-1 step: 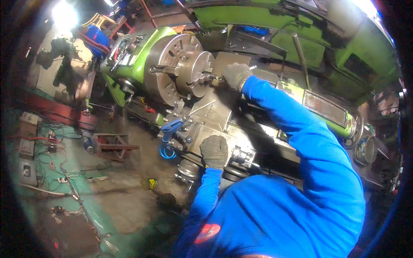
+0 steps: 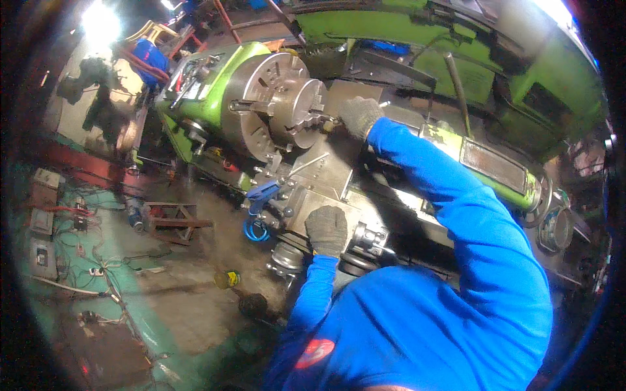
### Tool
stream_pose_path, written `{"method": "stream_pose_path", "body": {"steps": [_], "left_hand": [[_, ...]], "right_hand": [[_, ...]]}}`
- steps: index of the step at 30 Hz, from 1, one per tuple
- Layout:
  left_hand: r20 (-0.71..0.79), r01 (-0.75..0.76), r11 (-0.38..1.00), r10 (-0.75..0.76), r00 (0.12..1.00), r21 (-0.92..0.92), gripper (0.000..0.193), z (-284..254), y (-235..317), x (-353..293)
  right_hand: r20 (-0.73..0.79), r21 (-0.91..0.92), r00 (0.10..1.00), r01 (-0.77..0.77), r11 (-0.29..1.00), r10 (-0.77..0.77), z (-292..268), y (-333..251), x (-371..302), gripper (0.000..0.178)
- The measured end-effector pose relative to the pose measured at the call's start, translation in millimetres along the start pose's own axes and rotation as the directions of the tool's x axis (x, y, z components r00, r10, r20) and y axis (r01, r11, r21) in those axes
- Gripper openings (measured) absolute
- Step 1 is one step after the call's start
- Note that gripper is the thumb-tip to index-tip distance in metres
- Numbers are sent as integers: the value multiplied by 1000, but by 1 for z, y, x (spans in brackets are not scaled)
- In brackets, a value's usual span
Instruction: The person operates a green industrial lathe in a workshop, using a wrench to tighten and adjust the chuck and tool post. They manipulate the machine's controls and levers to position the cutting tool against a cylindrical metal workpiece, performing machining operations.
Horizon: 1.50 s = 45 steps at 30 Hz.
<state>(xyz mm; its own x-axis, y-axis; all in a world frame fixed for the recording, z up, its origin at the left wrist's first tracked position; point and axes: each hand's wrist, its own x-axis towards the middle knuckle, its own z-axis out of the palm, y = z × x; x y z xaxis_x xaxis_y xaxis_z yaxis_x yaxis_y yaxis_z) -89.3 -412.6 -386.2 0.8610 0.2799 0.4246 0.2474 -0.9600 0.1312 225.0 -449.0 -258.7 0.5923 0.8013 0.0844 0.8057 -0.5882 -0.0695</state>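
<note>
Smaller steel chuck (image 2: 295, 112) stands at the far middle of the scene, a little left of centre, its face turned toward the right. It sits against a larger round chuck (image 2: 250, 129), which is mounted on the right end of the green headstock (image 2: 210, 107). Loose tools (image 2: 186, 90) lie on top of that headstock.

The right hand (image 2: 360, 117), in a grey glove, is just right of the smaller chuck's face, its fingers curled closed around a metal rod (image 2: 386, 103). The glove hides most of the rod; a bright tip shows past its far right side. I cannot tell whether the rod touches the chuck.

The left hand (image 2: 326, 230), also gloved, lies nearer, back upward and fingers together, on the steel carriage (image 2: 298, 207). Whether it grips anything underneath cannot be told. Just left of it are a blue hand tool (image 2: 263, 191) and a coiled blue hose (image 2: 255, 230); just right is a shiny metal fitting (image 2: 368, 238).

To the right, beyond the blue sleeve (image 2: 450, 189), is the green tailstock (image 2: 499, 166). A yellow tin (image 2: 227, 279) is on the floor at the near left.
</note>
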Motion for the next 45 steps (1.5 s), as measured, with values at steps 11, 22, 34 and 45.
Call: {"method": "stream_pose_path", "body": {"steps": [11, 22, 34, 45], "left_hand": [[-31, 56, 991, -61, 998, -125, 31, -8, -4, -7], [149, -108, 993, 101, 984, 38, 11, 8, -49, 8], [126, -28, 954, 69, 990, -298, 11, -14, -67, 12], [242, -51, 938, 141, 960, -344, 20, -30, -75, 15]], "right_hand": [[87, -63, 996, 11, 998, -6, -5, -13, 2, 28], [1, -165, 1000, 28, 986, -28, -7, -21, -8, 35], [91, -218, 987, -110, 970, 133, 6, -23, 3, 29], [198, -277, 972, -71, 958, 129, -9, -28, -1, 30]]}}
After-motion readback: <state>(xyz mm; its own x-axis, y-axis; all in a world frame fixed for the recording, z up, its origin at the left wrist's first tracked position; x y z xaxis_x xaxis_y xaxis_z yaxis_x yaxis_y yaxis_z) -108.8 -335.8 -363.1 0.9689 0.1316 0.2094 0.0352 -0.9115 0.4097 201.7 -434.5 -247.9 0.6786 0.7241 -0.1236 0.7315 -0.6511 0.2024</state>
